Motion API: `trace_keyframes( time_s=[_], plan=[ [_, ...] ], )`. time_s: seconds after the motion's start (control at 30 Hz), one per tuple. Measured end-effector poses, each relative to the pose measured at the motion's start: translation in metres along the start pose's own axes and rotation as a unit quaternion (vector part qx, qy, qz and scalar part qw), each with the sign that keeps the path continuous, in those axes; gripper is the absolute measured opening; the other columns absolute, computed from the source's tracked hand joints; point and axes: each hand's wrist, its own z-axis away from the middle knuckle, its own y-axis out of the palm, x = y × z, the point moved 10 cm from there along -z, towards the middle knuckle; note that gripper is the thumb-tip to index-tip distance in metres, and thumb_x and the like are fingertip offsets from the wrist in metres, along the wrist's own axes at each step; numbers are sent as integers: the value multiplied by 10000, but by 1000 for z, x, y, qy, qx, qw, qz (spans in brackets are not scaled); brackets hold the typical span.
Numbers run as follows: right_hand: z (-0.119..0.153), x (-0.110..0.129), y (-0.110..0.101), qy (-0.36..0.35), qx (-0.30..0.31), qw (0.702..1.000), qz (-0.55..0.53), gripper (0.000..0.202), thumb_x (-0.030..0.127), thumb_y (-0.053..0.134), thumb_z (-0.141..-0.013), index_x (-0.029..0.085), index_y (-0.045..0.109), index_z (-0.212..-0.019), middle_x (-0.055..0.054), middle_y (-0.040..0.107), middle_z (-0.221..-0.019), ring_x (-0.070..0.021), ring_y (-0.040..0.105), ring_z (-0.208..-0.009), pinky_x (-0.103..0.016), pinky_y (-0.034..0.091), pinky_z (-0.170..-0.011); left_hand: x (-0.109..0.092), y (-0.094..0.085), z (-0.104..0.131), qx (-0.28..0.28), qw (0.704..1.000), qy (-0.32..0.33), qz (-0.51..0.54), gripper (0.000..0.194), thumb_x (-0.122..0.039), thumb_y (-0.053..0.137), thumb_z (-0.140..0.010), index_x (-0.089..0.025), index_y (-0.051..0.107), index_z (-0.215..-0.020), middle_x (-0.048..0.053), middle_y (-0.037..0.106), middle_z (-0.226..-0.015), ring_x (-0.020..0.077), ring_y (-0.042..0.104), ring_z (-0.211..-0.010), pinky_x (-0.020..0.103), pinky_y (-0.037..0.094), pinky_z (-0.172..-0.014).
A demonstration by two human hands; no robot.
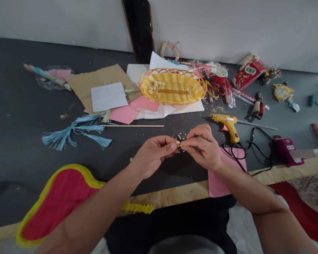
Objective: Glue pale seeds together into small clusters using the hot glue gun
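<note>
One small pale piece [178, 143], slightly right of and below the frame's centre, sits pinched between the fingertips of the left hand [153, 155] and the right hand [204, 147], which come together on it. Pale crumbs [181, 136] lie around it on the dark table [116, 158]. Right of centre is a yellow glue gun [229, 126]; above the hands, a woven basket [176, 83] has more pale bits at its left end. Blue tassels [74, 130] spread at middle left, a red-and-yellow panel [62, 197] fills the lower left, and a dark phone [139, 28] leans at the top.
</note>
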Motion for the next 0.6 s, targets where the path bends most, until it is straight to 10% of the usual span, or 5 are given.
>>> trace_keyframes(
  time_s=[0.6],
  plan=[
    [-1,2,3,-14,11,999,-31,72,190,660,-889,256,668,-861,-30,655,-851,-184,605,-841,-376,496,-763,0,5,1,16,1000,-9,6,281,-336,924,-573,-142,744,-666,20,683,-649,85,589,-619,193,444,-610]
  ],
)
